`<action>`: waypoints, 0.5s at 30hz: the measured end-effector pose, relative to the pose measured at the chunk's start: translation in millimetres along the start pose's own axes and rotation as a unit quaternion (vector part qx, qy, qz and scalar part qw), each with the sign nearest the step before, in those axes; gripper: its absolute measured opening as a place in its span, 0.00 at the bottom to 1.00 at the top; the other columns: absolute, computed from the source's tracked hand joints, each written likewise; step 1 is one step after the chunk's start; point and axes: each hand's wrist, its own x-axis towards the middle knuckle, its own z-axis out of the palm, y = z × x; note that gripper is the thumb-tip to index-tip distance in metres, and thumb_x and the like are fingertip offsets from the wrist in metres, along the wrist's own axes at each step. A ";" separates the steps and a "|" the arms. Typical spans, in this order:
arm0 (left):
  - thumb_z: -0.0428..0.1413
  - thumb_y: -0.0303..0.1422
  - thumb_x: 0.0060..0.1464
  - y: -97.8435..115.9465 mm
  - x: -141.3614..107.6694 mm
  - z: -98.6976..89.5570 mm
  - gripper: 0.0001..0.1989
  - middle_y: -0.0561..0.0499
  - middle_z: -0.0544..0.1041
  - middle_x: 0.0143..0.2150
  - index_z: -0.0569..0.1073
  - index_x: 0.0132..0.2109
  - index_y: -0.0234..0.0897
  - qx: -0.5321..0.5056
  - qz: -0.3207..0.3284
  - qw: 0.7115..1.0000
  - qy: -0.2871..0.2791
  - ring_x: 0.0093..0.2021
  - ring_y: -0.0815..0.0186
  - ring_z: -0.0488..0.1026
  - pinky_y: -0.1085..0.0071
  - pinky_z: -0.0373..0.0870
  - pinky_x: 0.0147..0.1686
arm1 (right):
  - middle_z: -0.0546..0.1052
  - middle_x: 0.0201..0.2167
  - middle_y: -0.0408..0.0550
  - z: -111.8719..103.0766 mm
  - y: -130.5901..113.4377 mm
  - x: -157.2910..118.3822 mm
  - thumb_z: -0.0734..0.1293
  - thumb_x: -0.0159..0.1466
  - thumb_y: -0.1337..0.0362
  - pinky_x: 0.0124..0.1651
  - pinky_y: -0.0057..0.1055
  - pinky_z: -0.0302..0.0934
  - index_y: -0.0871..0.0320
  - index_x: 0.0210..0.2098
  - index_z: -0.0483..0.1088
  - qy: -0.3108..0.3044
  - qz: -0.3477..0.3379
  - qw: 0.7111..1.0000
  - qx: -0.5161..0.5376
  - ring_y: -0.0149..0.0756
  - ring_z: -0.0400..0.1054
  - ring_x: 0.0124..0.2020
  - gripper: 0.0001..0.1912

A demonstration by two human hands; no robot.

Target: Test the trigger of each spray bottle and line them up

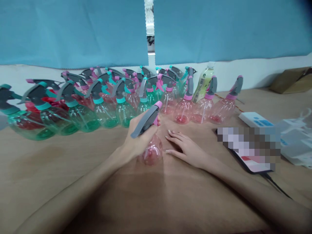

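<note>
A clear pink spray bottle [152, 152] with a grey and pink trigger head stands on the wooden table [117, 201] near the middle. My left hand [140, 136] is wrapped round its neck, just under the head; some of the fingers are hidden behind it. To the right of the bottle, my right hand [186, 146] rests low over the table with its fingers apart, holding nothing. Beyond both hands stand several green bottles [104, 113] with teal collars and several pink bottles [182, 112] with pink collars, all with grey trigger heads.
On the right lie a phone [258, 165] with a cable, a white power strip [255, 120] and a translucent plastic item [297, 139]. A labelled drink bottle [204, 83] stands at the back. A brown cardboard box [291, 81] sits at the far right, and blue sheeting [73, 32] covers the wall.
</note>
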 end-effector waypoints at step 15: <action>0.53 0.27 0.51 -8.4 -1.2 8.5 0.12 0.53 0.77 0.35 0.72 0.44 0.40 -0.021 -0.024 0.999 0.031 0.34 0.65 0.73 0.66 0.72 0.40 | 0.61 0.64 0.59 -1.4 -0.7 0.9 0.57 0.66 0.44 0.66 0.49 0.49 0.61 0.61 0.62 -0.011 0.002 1.000 -0.007 0.46 0.52 0.66 0.34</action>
